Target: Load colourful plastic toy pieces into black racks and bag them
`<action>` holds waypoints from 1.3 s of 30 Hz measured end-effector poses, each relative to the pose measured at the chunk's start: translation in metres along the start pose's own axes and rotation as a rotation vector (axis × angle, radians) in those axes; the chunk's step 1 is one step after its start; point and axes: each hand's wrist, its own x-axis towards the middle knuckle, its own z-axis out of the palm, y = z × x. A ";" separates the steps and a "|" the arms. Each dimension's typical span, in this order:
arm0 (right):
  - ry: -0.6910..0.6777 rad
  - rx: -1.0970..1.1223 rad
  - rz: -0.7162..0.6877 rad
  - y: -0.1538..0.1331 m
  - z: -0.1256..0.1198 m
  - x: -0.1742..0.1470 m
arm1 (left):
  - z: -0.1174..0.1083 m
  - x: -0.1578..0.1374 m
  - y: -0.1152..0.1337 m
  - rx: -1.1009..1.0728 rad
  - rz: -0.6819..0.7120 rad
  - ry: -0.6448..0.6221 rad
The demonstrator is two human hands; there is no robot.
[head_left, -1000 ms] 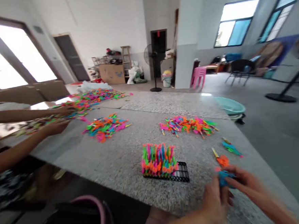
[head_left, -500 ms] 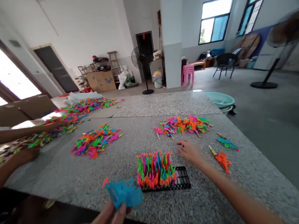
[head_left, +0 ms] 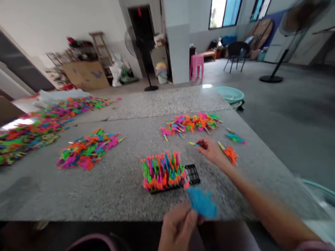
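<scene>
My left hand (head_left: pixel 178 224) pinches a flat blue plastic piece (head_left: pixel 204 202) with an orange tip, blurred, above the table's front edge. Fingers of my right hand (head_left: pixel 211 150) are closed on a thin stick with a yellow and blue end (head_left: pixel 194 143), held over the tabletop. Between the hands sits a black plastic rack (head_left: pixel 192 174), its left part packed with upright colourful plastic pieces (head_left: pixel 163 171) that have orange ends. Beyond my right hand lies a pile of mixed bright plastic pieces (head_left: pixel 190 123). An orange piece (head_left: pixel 231 154) and a blue-green one (head_left: pixel 235 137) rest apart at its right.
Another pile of colourful pieces (head_left: pixel 89 149) lies left on the speckled stone table (head_left: pixel 112 198), with a much larger heap (head_left: pixel 27 135) farther left. A turquoise basin (head_left: pixel 230 93) stands past the right edge. Standing fans (head_left: pixel 150 87) and pink stools (head_left: pixel 198 66) are behind.
My left hand has moved right with the blue piece, past the rack's front. My right hand has closed on a stick. The view has shifted, and the co-worker's arms are out of sight.
</scene>
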 end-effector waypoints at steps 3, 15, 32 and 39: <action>0.079 0.208 0.050 -0.016 -0.064 -0.075 | 0.032 0.029 -0.011 -0.270 -0.089 -0.040; 0.235 0.024 0.065 -0.049 -0.068 -0.193 | 0.104 0.055 -0.021 -0.460 -0.117 0.004; 0.117 0.153 0.042 -0.074 -0.072 -0.194 | 0.084 0.045 -0.005 -0.339 -0.028 -0.056; 0.104 0.129 -0.050 -0.084 -0.069 -0.192 | 0.077 0.040 -0.010 -0.284 -0.005 -0.088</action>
